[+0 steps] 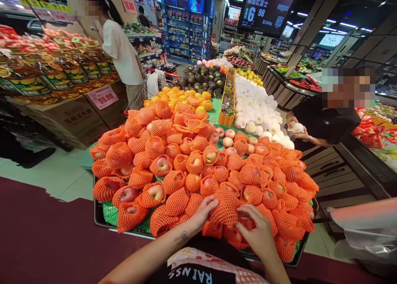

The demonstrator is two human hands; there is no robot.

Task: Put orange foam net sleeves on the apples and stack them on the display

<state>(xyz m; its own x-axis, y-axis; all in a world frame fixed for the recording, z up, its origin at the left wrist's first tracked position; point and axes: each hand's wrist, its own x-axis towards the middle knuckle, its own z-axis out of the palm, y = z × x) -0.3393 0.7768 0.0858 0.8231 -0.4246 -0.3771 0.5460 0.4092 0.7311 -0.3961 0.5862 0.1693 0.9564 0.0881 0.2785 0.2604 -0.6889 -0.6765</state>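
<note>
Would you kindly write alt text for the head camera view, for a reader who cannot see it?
Both hands, left hand and right hand, rest on a net-wrapped apple at the near edge of a supermarket display heaped with apples in orange foam nets. At right, another person handles white-wrapped fruit.

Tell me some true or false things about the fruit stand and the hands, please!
1. Both hands are on the same net-wrapped apple. True: the left hand and right hand touch it from either side.
2. The nets on the apples are blue. False: they are orange.
3. A person in black beside the stand holds a white-wrapped fruit. True.
4. The price sign by the oil bottles reads 10.00. False: it reads 55.00.
5. The apples lie on a bare wooden table. False: they lie on a green mat in a dark tray.
</note>
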